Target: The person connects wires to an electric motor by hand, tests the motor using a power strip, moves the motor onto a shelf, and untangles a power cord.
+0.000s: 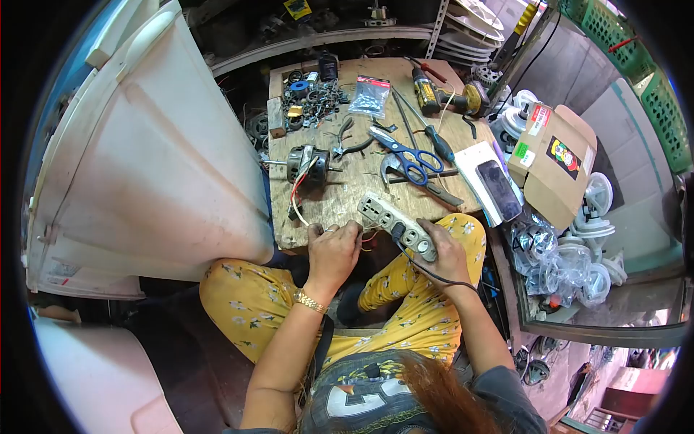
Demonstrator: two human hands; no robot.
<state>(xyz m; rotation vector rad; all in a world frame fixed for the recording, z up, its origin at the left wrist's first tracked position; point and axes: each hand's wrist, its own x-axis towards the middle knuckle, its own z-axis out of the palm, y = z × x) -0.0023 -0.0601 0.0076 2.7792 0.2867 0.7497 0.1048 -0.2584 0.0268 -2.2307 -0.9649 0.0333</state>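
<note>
My right hand (445, 254) grips one end of a white power strip (394, 224), held at a slant over the table's near edge. A black plug sits in one of its sockets, and its black cord (441, 278) runs under my right wrist. My left hand (334, 249) is closed, fingers curled, at thin wires by the table edge; which strands it pinches is partly hidden. A white wire (301, 214) leads from there up to an electric motor (306, 166) with a metal shaft. Red and yellow wire ends (370, 241) show between my hands.
Blue-handled scissors (412, 160), pliers (353, 147), a hammer (391, 165), a screwdriver (438, 142) and a drill (426, 90) lie on the wooden table (332, 210). Farther back is a heap of small parts (318, 98). At right are a phone (499, 189) and cardboard box (553, 163).
</note>
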